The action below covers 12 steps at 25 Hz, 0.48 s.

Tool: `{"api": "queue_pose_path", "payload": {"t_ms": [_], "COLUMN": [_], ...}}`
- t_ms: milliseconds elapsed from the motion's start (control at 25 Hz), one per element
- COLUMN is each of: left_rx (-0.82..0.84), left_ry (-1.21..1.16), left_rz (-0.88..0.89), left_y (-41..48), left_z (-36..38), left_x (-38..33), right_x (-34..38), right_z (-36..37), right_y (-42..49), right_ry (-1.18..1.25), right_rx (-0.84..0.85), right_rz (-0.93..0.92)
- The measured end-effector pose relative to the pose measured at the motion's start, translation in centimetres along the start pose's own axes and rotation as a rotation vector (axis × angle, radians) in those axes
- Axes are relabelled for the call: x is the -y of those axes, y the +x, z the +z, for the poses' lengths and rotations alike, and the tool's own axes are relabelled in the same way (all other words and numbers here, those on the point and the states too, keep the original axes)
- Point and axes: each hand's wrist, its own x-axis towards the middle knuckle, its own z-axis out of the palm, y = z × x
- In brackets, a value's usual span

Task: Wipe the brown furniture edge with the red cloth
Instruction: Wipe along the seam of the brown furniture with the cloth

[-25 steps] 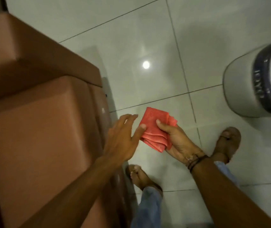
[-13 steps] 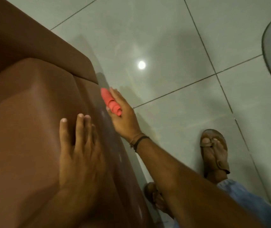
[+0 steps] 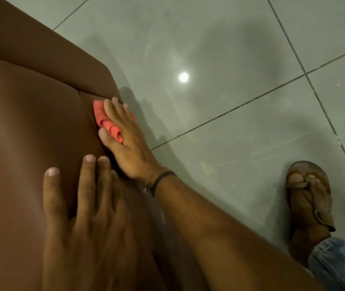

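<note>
The brown upholstered furniture fills the left half of the head view. My right hand presses the folded red cloth against its right side edge, just below a seam where a second brown cushion begins. Fingers cover most of the cloth. A dark band circles that wrist. My left hand lies flat on the furniture's top surface, fingers spread, just behind the right hand and holding nothing.
Glossy grey floor tiles with dark grout lines lie to the right, with a bright light reflection. My sandalled foot and a blue jeans leg stand at the lower right.
The right hand carried the cloth from mid-air over the floor onto the furniture's side edge. The left hand came down flat on the top surface. The view shifted left; the white bin left the frame.
</note>
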Motion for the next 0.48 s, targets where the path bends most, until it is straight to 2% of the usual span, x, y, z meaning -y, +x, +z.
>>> {"api": "queue_pose_path", "payload": {"t_ms": [80,200,240,360,480], "left_rx": [-0.113,-0.070,-0.044,-0.048,-0.103], "left_ry": [0.129,0.217,0.230,0.269,0.312], "left_rz": [-0.022,-0.015,-0.021,0.016,0.021], "left_y": [0.1,-0.5,-0.6,-0.8,-0.8], "left_z": [-0.3,-1.8,-2.0,-1.8,-1.5], "left_x": [0.7,0.3,0.3,0.2,0.2], "right_x": [-0.8,-2.7,-2.1,0.3,-0.4], "right_z": [-0.9,-0.7,-0.1,1.0,-0.4], "right_y": [0.9,-4.2,-5.2,-1.1,1.4], "right_ry": [0.134,0.190,0.170,0.048,0.139], "right_rx": [-0.024,-0.063,-0.055,-0.024,-0.043], "right_rz": [0.072,0.244,0.240,0.040,0.091]}}
